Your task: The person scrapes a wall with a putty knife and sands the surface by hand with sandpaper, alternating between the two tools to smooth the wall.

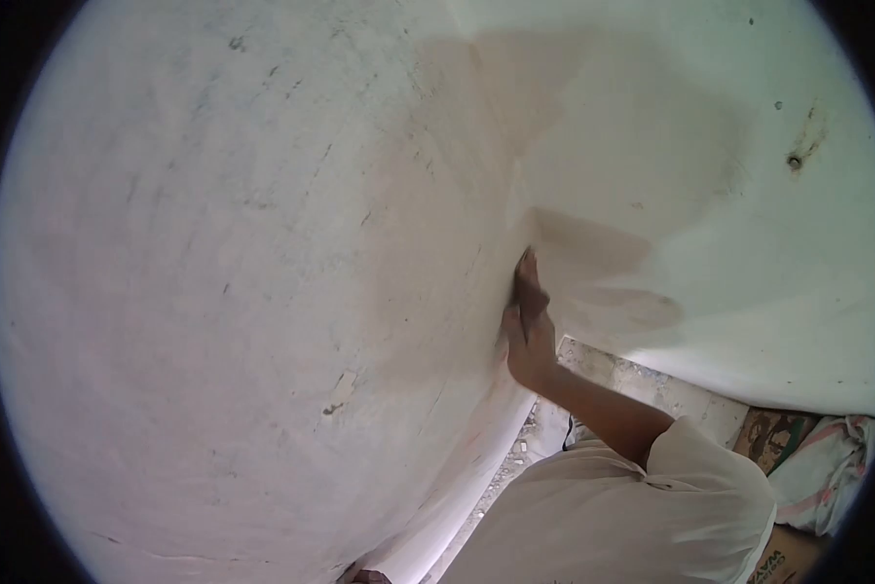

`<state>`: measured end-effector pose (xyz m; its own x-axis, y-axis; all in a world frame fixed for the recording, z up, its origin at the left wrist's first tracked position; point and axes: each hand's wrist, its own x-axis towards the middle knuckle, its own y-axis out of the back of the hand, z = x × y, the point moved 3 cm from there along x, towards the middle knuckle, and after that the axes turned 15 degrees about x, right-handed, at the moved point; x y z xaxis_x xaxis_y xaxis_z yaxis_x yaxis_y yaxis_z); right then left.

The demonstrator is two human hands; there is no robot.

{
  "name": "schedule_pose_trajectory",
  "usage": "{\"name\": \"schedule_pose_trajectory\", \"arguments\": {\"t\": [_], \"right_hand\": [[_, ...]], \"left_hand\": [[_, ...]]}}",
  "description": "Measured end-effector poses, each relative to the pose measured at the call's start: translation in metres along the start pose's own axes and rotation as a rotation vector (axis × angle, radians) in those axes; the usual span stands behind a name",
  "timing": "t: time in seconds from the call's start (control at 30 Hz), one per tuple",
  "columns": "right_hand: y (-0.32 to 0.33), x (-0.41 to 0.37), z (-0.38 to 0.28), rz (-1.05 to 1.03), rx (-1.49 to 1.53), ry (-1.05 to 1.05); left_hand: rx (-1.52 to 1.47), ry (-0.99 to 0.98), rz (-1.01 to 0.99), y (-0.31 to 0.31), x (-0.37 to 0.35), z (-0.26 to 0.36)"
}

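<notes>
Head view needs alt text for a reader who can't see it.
A person's right hand is against a scuffed, pale wall near an inside corner; whether it grips anything is unclear. Below are a light shirt and debris-strewn floor, with striped cloth and printed cardboard at lower right.

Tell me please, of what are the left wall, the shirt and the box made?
The left wall looks like plaster, matte and perhaps painted: it is pale, scuffed and chipped. The shirt seems thin woven fabric, probably cotton or a blend, with soft folds. The box is likely plain cardboard, brown with printed letters.
</notes>
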<state>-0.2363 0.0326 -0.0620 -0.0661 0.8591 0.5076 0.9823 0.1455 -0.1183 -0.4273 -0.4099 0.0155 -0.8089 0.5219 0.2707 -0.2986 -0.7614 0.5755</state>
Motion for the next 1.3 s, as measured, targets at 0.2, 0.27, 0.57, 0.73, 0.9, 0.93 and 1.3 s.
{"name": "schedule_pose_trajectory", "arguments": {"t": [0.2,0.27,0.57,0.73,0.9,0.93,1.3], "right_hand": [[0.005,-0.013,0.024,-0.131,0.073,0.022],[0.003,-0.004,0.011,-0.093,-0.014,0.044],[0.002,-0.026,0.009,-0.252,-0.045,0.043],[-0.008,-0.053,0.003,-0.331,0.046,0.027],[-0.019,-0.046,-0.011,-0.072,0.388,-0.268],[-0.022,-0.065,-0.013,-0.188,0.284,-0.274],[-0.024,-0.079,-0.011,-0.230,0.132,-0.156]], "left_hand": [[0.033,-0.016,0.035,0.007,-0.004,-0.019],[-0.023,-0.003,-0.011,0.005,-0.004,-0.006],[-0.021,0.054,0.005,-0.001,0.000,0.002],[-0.076,0.098,0.008,0.002,0.000,-0.004],[-0.222,0.310,0.010,0.010,-0.004,-0.017],[-0.295,0.356,-0.005,0.014,-0.003,-0.024],[0.011,-0.074,-0.058,0.004,-0.004,-0.007]]}}
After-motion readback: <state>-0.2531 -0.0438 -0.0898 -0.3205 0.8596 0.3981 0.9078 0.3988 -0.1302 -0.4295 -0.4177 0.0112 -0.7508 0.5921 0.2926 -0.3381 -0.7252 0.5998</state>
